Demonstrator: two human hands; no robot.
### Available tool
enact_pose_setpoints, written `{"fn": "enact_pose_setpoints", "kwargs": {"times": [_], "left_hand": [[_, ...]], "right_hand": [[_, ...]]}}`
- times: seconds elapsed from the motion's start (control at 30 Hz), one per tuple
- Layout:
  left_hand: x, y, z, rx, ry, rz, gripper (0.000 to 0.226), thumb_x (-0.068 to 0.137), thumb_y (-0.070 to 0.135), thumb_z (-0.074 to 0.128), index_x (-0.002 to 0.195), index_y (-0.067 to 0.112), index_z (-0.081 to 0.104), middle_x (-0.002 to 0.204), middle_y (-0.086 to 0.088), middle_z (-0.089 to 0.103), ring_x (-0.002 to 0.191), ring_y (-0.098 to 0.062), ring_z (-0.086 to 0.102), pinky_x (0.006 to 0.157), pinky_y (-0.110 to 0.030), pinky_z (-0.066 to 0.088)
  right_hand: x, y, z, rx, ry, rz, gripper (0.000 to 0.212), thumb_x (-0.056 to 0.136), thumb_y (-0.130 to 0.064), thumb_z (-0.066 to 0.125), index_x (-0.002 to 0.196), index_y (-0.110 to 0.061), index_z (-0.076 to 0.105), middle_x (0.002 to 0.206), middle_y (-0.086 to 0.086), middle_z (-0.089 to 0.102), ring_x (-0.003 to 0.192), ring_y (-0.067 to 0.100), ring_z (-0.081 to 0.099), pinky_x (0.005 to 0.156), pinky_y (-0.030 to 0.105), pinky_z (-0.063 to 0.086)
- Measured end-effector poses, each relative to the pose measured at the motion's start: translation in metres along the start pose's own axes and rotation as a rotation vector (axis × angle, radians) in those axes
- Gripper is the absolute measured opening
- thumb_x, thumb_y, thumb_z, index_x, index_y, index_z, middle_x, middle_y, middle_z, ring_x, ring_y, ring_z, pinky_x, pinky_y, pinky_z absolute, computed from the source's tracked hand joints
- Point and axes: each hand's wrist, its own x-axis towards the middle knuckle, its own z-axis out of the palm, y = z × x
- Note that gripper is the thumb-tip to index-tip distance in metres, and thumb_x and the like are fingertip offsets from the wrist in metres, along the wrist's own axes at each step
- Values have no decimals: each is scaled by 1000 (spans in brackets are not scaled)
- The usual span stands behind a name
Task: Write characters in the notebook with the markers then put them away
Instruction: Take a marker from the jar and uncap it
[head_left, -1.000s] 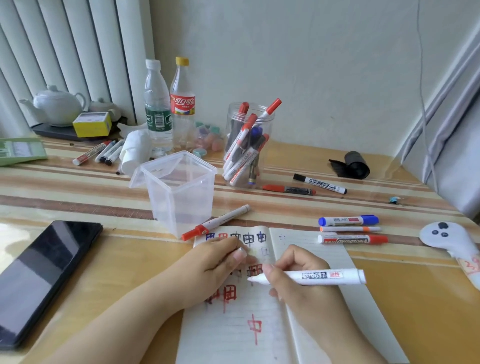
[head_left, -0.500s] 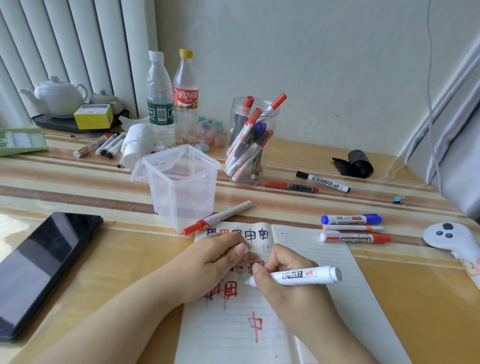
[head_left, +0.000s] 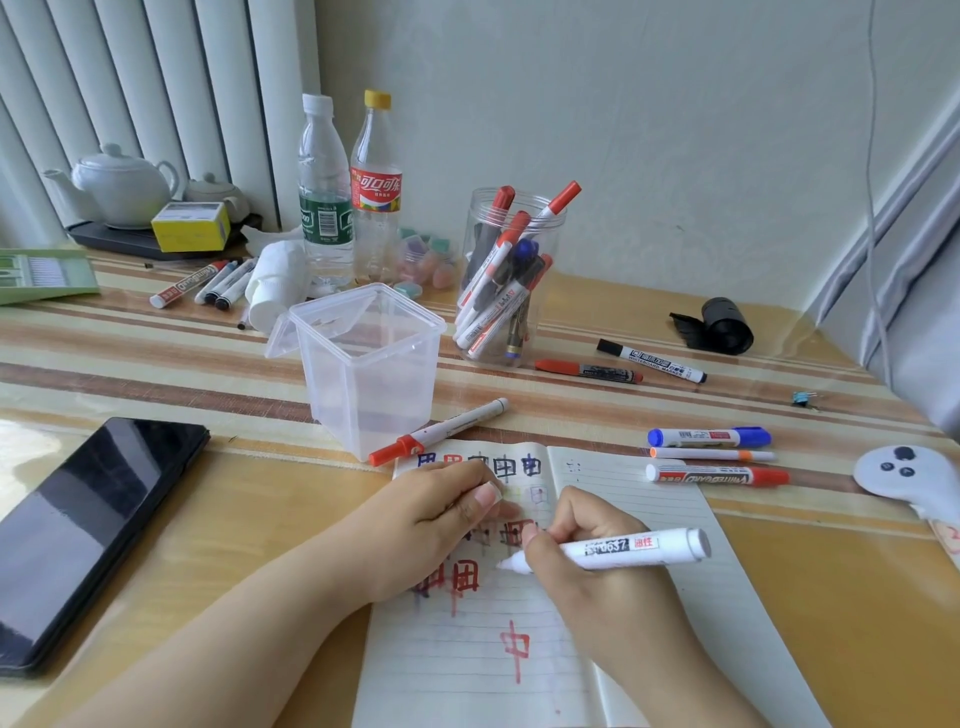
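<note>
Just marker above notebook centre

The notebook is matt lined paper, its ink bleeding softly into the page. The white marker has a smooth, slightly shiny plastic barrel with a printed label. At 11 o'clock from the notebook, the clear box is frosted, translucent plastic; at 12 o'clock, the round jar is clearer, glossier plastic. The phone, at 9 o'clock, has a black mirror-glossy glass face. The table looks covered by a shiny transparent sheet over striped woven cloth. Far at 10 o'clock, the teapot is smooth white glazed ceramic.
</note>
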Motion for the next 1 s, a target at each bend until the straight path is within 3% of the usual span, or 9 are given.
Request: {"fn": "enact_pose_setpoints", "kwargs": {"times": [0.17,0.3,0.43,0.53,0.63,0.8,1.0], "left_hand": [[0,5,-1,2,-21,-6,26,96,34,35,71,34,43,74,29,54,75,7,52,67,-7,35],[-1,7,-3,16,-24,-15,26,96,34,35,70,34,42,71,27,52,70,4,50,64,-9,34],[-2,5,-3,0,-33,-36,24,94,39,34,74,33,47,77,21,56,77,-1,54,69,-13,38],[-1,5,-3,-25,-42,-52,25,94,38,34,72,32,46,76,22,57,76,0,54,69,-11,38],[-1,3,-2,-71,-49,-71,25,93,40,35,74,30,48,84,17,63,87,-2,59,78,-18,43],[0,-5,0,-37,-58,-105,35,93,45,32,84,19,53,99,0,67,100,-14,59,90,-36,44],[0,-7,-1,-10,-54,-105,37,92,43,32,90,15,56,98,-4,68,98,-17,60,88,-38,44]], "right_hand": [[1,0,2,11,4,-25,40,83,-17,66,54,-16,38,39,-9,36,37,5,29,41,14,23],[5,2,-2,92,64,42,32,73,-34,58,53,-17,39,42,-7,35,43,12,32,48,26,29],[6,3,-3,57,67,30,31,74,-31,57,52,-21,39,42,-7,35,44,13,34,48,25,30],[3,5,0,-35,48,-22,38,84,-21,64,55,-19,40,40,-10,36,40,6,32,44,16,26],[1,2,1,-59,22,-20,36,85,-11,64,57,-12,41,37,-12,37,36,6,31,40,11,23],[2,2,3,-68,63,-9,38,83,-5,60,55,-12,35,36,-10,35,35,6,31,38,11,21],[3,5,0,-95,64,-12,39,80,-1,59,54,-11,32,36,-9,30,33,3,37,37,13,21]]}}
